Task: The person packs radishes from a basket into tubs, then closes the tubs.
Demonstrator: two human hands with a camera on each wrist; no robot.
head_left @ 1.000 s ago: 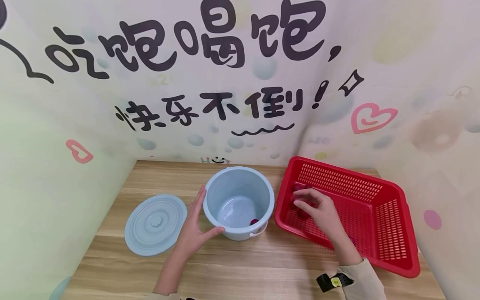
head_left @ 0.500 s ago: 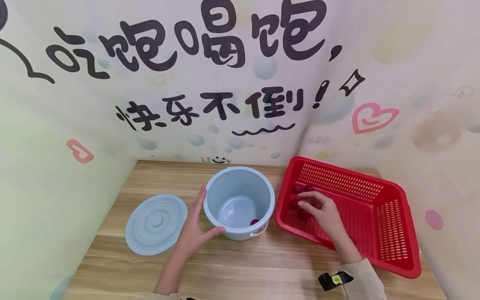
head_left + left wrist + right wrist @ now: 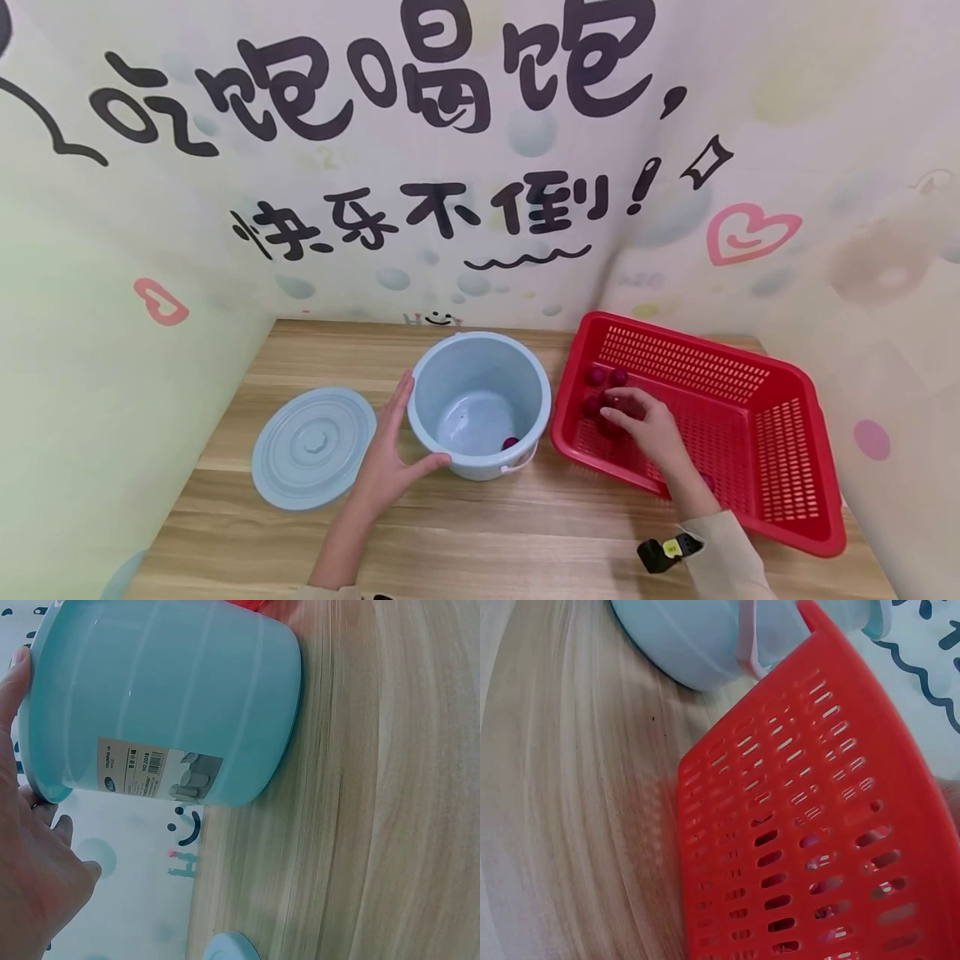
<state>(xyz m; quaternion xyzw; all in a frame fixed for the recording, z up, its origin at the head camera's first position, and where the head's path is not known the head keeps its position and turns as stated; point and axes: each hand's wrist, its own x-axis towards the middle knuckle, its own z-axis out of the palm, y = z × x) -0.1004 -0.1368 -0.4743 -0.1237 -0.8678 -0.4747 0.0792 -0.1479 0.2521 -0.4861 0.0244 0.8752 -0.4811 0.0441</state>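
Note:
In the head view, my left hand (image 3: 390, 458) spreads against the near left of a light blue bucket (image 3: 480, 400). Its thumb touches the front rim and its fingers lie along the side. A small dark red round fruit (image 3: 510, 443) sits inside, at the bottom. My right hand (image 3: 648, 421) is down in the red plastic basket (image 3: 720, 358), fingers bent among several similar dark red fruits (image 3: 596, 377). I cannot tell whether a fruit is between its thumb and fingers. The basket wall (image 3: 795, 825) hides nearly all of that hand in the right wrist view.
A round blue lid (image 3: 313, 450) lies on the wooden table (image 3: 510, 533) to the left of the bucket. The bucket's handle (image 3: 519, 462) hangs at its front right, close to the basket. A printed wall (image 3: 420, 250) stands behind the table.
My right hand has shifted slightly right and down inside the basket, uncovering more of the fruits at its left end. My left hand and the bucket have stayed in place.

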